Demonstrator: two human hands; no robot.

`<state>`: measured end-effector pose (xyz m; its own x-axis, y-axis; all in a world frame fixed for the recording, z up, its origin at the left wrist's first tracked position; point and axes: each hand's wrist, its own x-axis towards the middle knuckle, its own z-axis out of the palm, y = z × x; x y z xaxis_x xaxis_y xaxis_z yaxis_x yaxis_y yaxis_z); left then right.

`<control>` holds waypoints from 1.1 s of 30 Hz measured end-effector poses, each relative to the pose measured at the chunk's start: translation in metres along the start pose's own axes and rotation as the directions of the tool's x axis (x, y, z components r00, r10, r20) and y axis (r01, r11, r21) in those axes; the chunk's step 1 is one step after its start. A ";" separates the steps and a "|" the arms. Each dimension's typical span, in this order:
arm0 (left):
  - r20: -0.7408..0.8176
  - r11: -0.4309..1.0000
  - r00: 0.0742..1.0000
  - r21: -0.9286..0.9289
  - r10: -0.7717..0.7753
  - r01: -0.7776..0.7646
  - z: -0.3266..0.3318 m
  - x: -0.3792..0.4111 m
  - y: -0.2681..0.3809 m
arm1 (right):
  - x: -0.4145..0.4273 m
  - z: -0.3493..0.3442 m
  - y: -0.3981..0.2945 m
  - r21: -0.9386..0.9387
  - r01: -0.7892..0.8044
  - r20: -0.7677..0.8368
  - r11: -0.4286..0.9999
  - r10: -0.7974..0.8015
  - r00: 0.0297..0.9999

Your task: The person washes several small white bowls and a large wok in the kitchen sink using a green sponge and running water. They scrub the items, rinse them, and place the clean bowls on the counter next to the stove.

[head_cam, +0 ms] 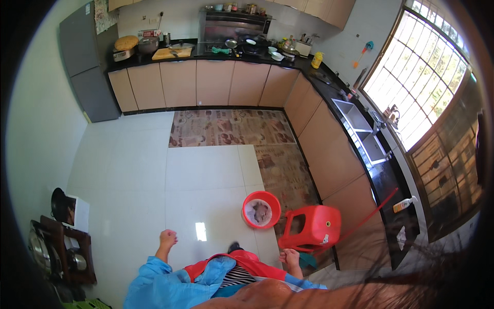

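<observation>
My left hand (168, 237) hangs over the white tiled floor, its fingers curled in with nothing seen in them. My right hand (289, 257) is at the near side of a red plastic stool (326, 220), also curled and seemingly holding nothing; whether it touches the stool is unclear. In front of me, left of the stool, stands a red bucket (246, 212) holding sudsy water and a greyish cloth (260, 212). By the stool, a long red handle (370, 216) leans against the counter, with a teal piece (308, 260) near its lower end.
Patterned floor mats (231, 127) run along the cabinets. The black counter (380, 175) bears a double steel sink (353, 116) and a pump bottle (403, 204). A grey refrigerator (94, 92) stands back left. A wooden rack (83, 274) with metal pots is at left.
</observation>
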<state>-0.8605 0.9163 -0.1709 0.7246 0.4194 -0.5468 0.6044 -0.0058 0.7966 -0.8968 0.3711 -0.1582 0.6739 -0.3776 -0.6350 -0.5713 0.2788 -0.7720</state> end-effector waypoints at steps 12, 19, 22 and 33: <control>0.041 0.866 0.990 0.482 0.132 -0.135 0.068 0.197 0.147 | 0.267 0.104 -0.156 0.057 0.232 -0.016 0.971 -0.231 0.973; 0.276 0.303 0.941 0.896 0.195 -0.326 0.056 0.304 0.116 | 0.373 0.303 -0.339 -0.306 0.372 0.265 0.876 -0.297 0.917; 0.205 0.536 0.979 0.825 0.009 -0.178 0.095 0.331 0.139 | 0.404 0.385 -0.402 -0.284 0.443 0.422 0.850 -0.304 0.854; 0.660 0.140 0.692 0.686 0.293 -0.714 0.267 0.635 0.363 | 0.549 0.435 -0.573 -0.356 0.437 0.344 0.826 -0.319 0.883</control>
<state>-0.0925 0.9383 -0.2979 0.8968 -0.3109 -0.3148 -0.2058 -0.9230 0.3252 0.0042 0.3881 -0.0767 0.9384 -0.1186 -0.3246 -0.3446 -0.2493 -0.9050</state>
